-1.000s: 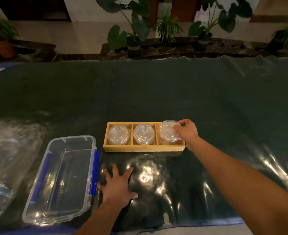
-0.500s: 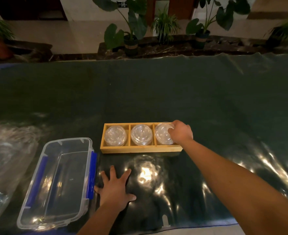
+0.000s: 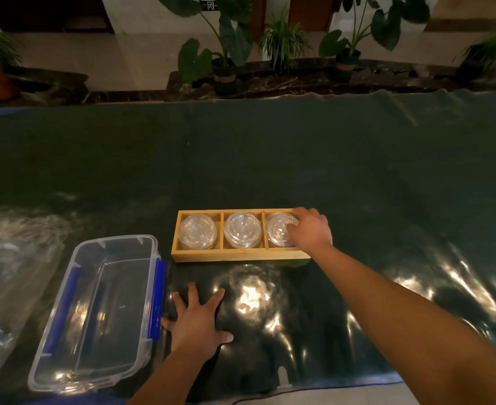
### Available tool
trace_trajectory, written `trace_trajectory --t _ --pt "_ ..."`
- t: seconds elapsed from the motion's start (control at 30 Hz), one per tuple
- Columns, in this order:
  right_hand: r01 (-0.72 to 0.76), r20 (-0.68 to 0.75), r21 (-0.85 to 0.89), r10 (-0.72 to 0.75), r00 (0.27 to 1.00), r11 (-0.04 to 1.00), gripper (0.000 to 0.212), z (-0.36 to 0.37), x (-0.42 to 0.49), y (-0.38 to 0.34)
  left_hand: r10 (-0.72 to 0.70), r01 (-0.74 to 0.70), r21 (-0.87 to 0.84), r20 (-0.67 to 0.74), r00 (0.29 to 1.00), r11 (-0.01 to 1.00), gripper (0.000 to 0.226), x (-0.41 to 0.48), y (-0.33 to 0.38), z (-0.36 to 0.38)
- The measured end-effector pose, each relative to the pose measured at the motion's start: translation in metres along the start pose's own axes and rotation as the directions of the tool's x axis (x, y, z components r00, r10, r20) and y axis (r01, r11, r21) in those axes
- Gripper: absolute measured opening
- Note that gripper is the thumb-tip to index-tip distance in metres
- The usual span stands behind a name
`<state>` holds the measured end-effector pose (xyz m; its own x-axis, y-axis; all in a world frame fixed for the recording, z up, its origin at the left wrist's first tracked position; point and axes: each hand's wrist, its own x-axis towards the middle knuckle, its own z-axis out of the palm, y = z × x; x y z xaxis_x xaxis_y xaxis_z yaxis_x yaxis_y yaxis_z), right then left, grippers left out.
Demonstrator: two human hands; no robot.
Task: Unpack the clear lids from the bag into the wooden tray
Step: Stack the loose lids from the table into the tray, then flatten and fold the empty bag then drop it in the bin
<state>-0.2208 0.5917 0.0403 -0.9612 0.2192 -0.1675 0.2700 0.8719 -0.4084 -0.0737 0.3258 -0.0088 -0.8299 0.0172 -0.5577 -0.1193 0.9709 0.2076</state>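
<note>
A wooden tray with three compartments lies mid-table. Clear round lids fill each: a left stack, a middle stack and a right stack. My right hand rests over the right compartment, its fingers curled on the edge of the right stack's top lid. My left hand lies flat on the table in front of the tray, fingers spread, holding nothing. The crumpled clear bag lies at the far left.
An open clear plastic box with blue clips sits left of my left hand. The table wears a dark green cover under glossy clear film. Potted plants stand beyond the far edge.
My right hand has lowered the lid from above the tray's rim down into the right compartment. My left hand has stayed flat on the table.
</note>
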Motion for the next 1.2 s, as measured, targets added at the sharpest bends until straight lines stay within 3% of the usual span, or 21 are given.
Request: trace_trajectory --t 0.3,0.4,0.53,0.63,0.7,0.9,1.2 --pt "0.042 -0.036 0.031 -0.041 0.999 0.999 0.039 -0.015 -0.015 0.000 0.020 -0.022 0.054 0.034 0.999 0.998 0.101 -0.007 0.003 -0.012" --pt "0.086 -0.045 0.056 -0.084 0.995 0.995 0.043 -0.025 -0.028 -0.006 0.065 -0.068 0.040 0.081 0.995 0.997 0.086 -0.006 0.002 -0.035" --pt "0.204 -0.057 0.039 -0.202 0.978 0.978 0.045 -0.039 -0.049 -0.023 0.110 -0.120 -0.056 -0.147 0.983 0.991 0.068 -0.015 0.000 -0.067" --pt "0.313 -0.075 0.014 -0.311 0.947 0.950 0.044 -0.050 -0.065 -0.043 0.144 -0.164 -0.017 -0.398 0.906 0.986 0.067 -0.033 0.000 -0.085" --pt "0.377 -0.083 0.001 -0.375 0.923 0.926 0.045 -0.058 -0.075 -0.059 0.166 -0.168 0.040 -0.491 0.855 0.985 0.066 -0.046 -0.003 -0.096" --pt "0.515 -0.105 -0.055 -0.517 0.849 0.856 0.048 -0.077 -0.104 -0.115 0.138 -0.099 0.102 -0.518 0.844 0.990 0.067 -0.077 -0.024 -0.132" --pt "0.654 -0.097 -0.060 -0.656 0.748 0.754 0.049 -0.071 -0.140 -0.196 0.007 -0.003 0.007 -0.619 0.786 1.000 0.073 -0.127 -0.083 -0.171"
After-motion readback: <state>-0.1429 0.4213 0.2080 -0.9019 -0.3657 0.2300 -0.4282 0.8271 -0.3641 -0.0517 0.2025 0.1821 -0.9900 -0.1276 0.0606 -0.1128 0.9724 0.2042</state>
